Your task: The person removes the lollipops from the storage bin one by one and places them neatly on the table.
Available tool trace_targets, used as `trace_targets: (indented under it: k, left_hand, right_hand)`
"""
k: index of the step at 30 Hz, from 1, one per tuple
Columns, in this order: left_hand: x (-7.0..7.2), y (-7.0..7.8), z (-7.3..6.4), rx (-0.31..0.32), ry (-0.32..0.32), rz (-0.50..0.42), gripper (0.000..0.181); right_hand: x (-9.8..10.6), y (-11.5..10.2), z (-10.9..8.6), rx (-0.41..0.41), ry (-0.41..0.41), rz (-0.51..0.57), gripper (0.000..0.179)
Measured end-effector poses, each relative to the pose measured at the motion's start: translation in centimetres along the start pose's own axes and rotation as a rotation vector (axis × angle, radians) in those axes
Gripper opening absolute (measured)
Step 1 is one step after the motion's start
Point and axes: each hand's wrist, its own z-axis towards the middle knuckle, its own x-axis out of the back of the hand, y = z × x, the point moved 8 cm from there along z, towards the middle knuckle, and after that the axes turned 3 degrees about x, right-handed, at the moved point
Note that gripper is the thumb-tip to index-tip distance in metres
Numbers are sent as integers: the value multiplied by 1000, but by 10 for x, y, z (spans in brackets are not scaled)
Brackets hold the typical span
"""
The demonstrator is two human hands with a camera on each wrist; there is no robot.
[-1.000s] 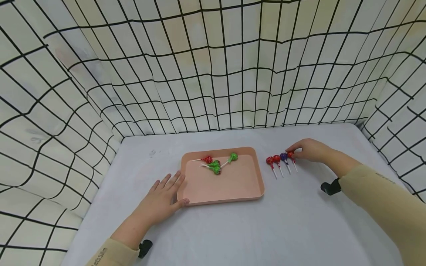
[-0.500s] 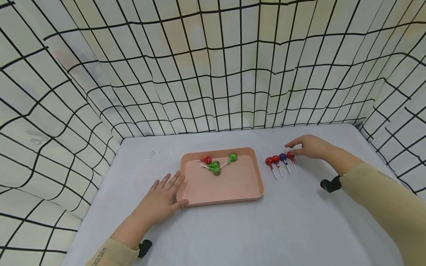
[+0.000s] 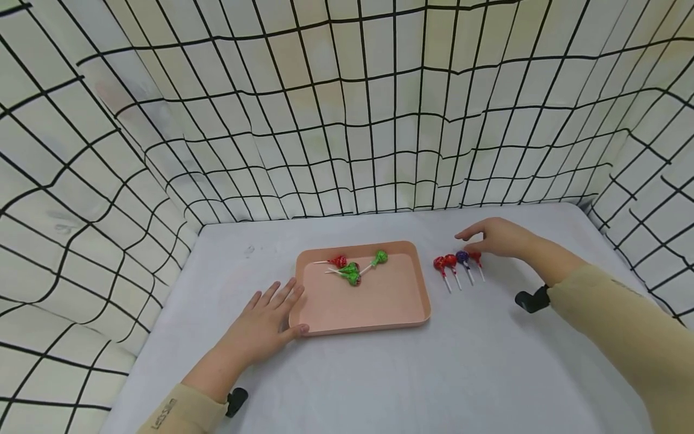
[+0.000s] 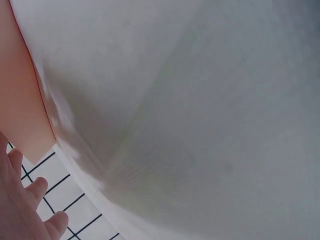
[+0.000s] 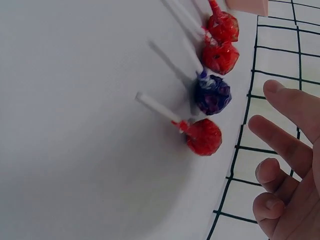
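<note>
My left hand (image 3: 262, 328) lies with spread fingers at the left edge of the pink tray (image 3: 379, 307), its thumb at the front left corner. Over the right end of a row of lollipops hovers my right hand (image 3: 501, 237), thumb and index finger apart and nothing between them. That row has a purple lollipop (image 5: 213, 95) with a red lollipop (image 5: 204, 137) at its right end, closest to the hand, and two more red lollipops (image 3: 444, 261) on its left. Their sticks point toward the front. Inside the tray are a red lollipop (image 3: 339, 261) and several green lollipops (image 3: 352, 276).
A white cloth (image 3: 461, 367) covers the table. White walls with a black grid (image 3: 379, 138) rise behind it and at both sides. A black wrist device (image 3: 534, 299) shows at the right sleeve, with another black device (image 3: 236, 402) at the left.
The right hand has let go of the red lollipop at the row's right end, parted thumb and index finger, and shifted slightly left toward the purple one. The left hand has stayed still.
</note>
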Motion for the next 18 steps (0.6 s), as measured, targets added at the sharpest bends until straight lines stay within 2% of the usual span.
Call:
trace_targets:
  k: [18]
  left_hand:
    - [-3, 0, 0, 1, -4, 2, 87]
  right_hand:
    - [-5, -55, 22, 80, -50, 53, 40]
